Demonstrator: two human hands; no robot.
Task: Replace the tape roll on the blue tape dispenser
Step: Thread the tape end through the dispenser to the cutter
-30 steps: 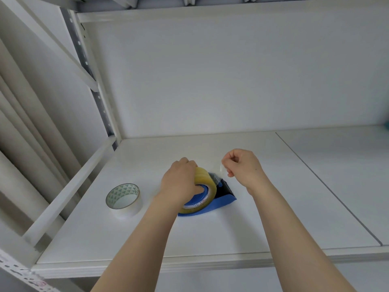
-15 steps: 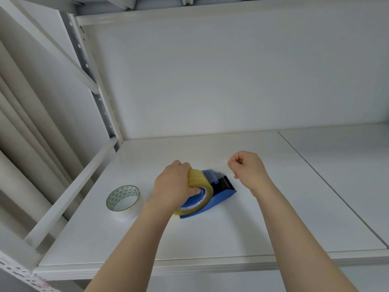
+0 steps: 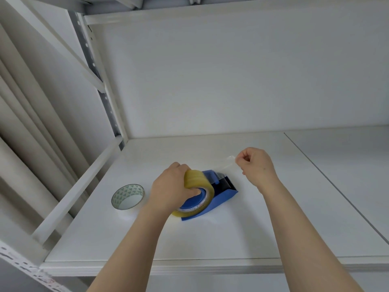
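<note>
The blue tape dispenser (image 3: 223, 196) lies on the white shelf (image 3: 210, 237), its black toothed cutter pointing right. A yellowish clear tape roll (image 3: 196, 179) sits on its blue hub. My left hand (image 3: 172, 186) grips that roll from the left, thumb pressed on the hub. My right hand (image 3: 257, 166) is up and to the right of the cutter, pinching the free end of a clear tape strip (image 3: 226, 165) that stretches from the roll over the cutter. A second roll, white with a green triangle pattern inside (image 3: 127, 196), lies flat to the left.
The shelf has a white back wall (image 3: 231, 81) and a metal upright with a diagonal brace (image 3: 101, 81) at the left. A seam (image 3: 328, 184) divides the shelf board on the right. The front edge (image 3: 189, 265) runs below my forearms.
My right hand has moved up and to the right, drawing a longer strip of clear tape off the roll. My left hand keeps holding the roll on the dispenser.
</note>
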